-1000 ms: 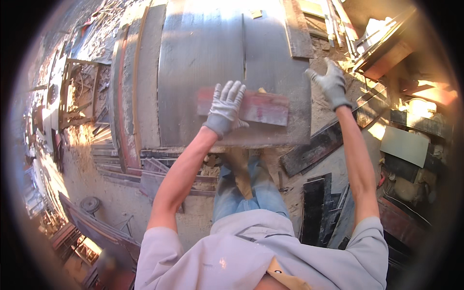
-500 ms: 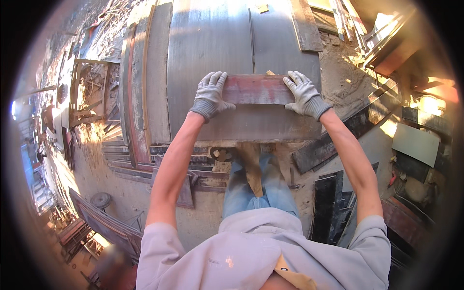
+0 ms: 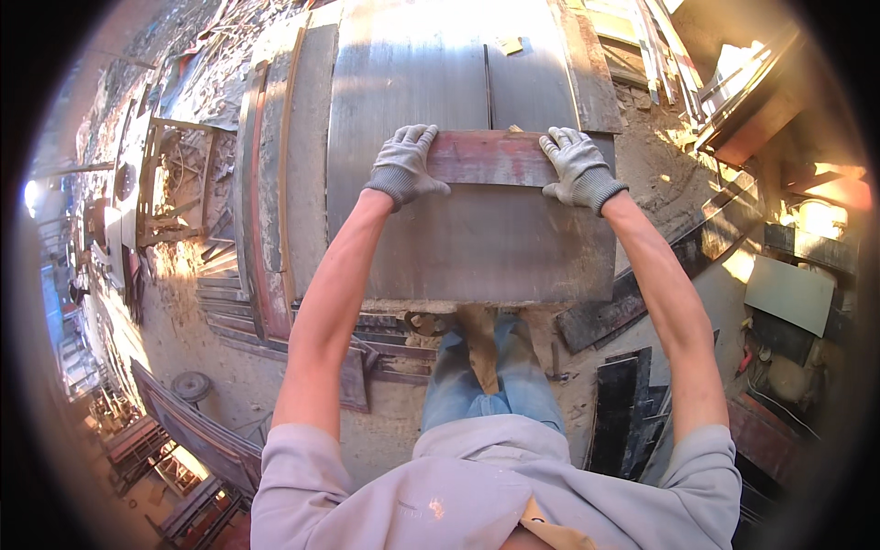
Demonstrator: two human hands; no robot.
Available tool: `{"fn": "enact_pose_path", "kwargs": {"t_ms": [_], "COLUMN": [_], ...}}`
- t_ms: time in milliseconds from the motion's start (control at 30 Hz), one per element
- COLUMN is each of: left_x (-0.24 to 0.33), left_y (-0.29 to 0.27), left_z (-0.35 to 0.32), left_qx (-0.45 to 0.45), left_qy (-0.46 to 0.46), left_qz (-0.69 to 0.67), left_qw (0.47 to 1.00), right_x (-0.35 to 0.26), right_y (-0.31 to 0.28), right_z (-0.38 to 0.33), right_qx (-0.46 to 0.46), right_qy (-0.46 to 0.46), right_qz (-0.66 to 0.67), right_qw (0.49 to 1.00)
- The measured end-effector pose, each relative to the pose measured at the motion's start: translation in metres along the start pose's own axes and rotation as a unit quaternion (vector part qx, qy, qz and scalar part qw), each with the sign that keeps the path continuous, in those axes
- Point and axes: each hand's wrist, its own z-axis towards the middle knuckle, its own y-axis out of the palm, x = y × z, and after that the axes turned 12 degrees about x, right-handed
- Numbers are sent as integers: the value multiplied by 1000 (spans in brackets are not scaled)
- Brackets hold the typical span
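Over the broad grey desk point(image 3: 486, 247), we held a reddish board point(image 3: 490, 158) crosswise, our left hand point(image 3: 400, 170) at its left end, our right hand point(image 3: 579, 170) at its right, each grip closed on it.

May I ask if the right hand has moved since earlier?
Yes, leftward: from mostly right of the metal tabletop, the right hand came to the reddish board.

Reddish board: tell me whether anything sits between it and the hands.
Nothing visible does: the left hand holds the reddish board at its left end, the right hand at its right. A small yellowish scrap shows at its far edge, clear of both hands.
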Motion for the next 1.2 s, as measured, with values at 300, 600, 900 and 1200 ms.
{"fn": "enact_pose_path", "kwargs": {"t_ms": [300, 600, 900, 1200], "left_x": [-13, -31, -5, 199], "left_y": [-3, -8, -33, -3], "left_z": [42, 101, -9, -172], "left_qx": [-10, 3, 167, 111], "left_qy": [-5, -50, -253, -419], "left_qz": [3, 17, -498, -824], "left_qw": [1000, 999, 812, 364], "right_x": [17, 38, -1, -65], "right_y": [-13, -37, -41, -53], "right_z": [37, 97, -38, -79], "right_qx": [26, 0, 271, 222], "right_qy": [-8, 48, 241, 150], "right_qz": [-20, -15, 270, 259], "right_qw": [999, 999, 892, 928]}}
